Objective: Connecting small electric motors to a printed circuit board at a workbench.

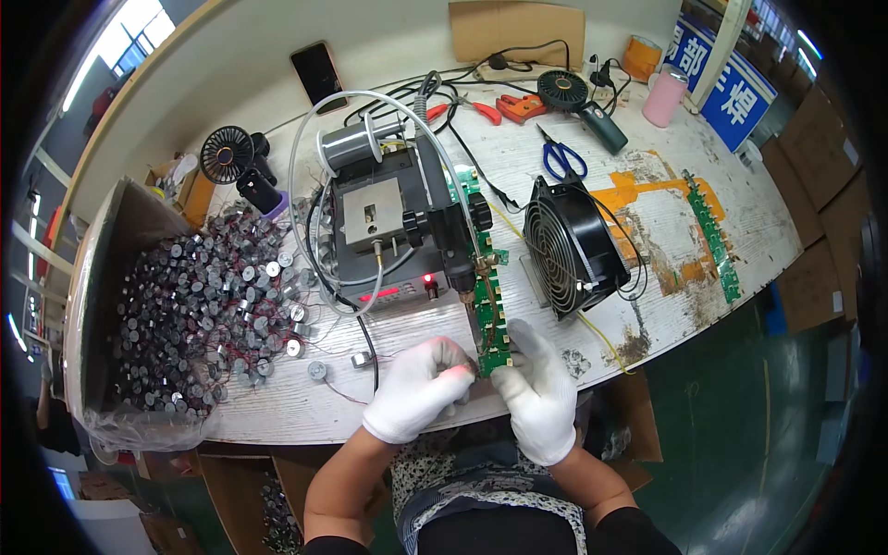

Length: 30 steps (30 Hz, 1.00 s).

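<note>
A long green circuit board strip lies beneath the tip of a black soldering head and points towards me. My right hand, in a white glove, is closed on the strip's near right edge. On the other side of that end, my gloved left hand is closed with thumb and fingertips together. What it pinches is hidden by the glove. Close to the left hand, a small round motor with thin wires lies on the table, and another motor lies beside a black cable.
Left is a big heap of small motors spilling from a box. The soldering machine carries a solder wire spool. A black fan stands to the right, blue scissors behind it. Another green board strip lies farther right.
</note>
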Tool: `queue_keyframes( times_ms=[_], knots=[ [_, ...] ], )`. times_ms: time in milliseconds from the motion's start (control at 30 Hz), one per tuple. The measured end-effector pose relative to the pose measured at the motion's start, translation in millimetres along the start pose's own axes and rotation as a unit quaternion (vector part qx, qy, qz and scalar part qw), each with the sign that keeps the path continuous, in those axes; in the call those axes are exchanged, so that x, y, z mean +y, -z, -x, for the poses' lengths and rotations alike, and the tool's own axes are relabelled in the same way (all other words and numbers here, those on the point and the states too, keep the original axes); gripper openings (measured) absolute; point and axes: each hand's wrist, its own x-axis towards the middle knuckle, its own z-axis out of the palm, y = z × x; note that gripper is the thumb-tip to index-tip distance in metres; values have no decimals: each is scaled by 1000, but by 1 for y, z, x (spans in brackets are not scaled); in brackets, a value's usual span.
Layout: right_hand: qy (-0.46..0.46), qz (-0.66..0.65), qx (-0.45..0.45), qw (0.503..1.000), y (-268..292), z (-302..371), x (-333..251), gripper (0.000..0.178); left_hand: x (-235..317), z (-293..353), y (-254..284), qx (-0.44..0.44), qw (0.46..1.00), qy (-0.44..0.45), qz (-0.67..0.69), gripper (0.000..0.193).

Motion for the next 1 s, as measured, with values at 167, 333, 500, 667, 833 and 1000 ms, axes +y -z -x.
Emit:
queue_keyframes(
  times_ms=[167,333,500,667,833,1000],
  knots=[
    [-10,-7,4,1000,-3,-4,-3,50,-4,-4,5,-9,1000,-5,6,19],
    [-9,-23,7,1000,-3,-7,2,50,-2,-9,9,-35,999,13,19,21],
    [-14,-39,9,999,-5,-9,-2,50,-4,-12,12,-54,996,15,68,20],
    [0,-20,8,1000,-4,-12,-1,51,-3,-15,10,-46,998,9,52,19],
    [11,-34,13,999,-5,-13,-2,51,7,-13,8,-36,999,9,37,18],
    [34,-26,20,999,-8,-9,-3,52,8,-12,8,-37,998,10,45,18]
  ],
)
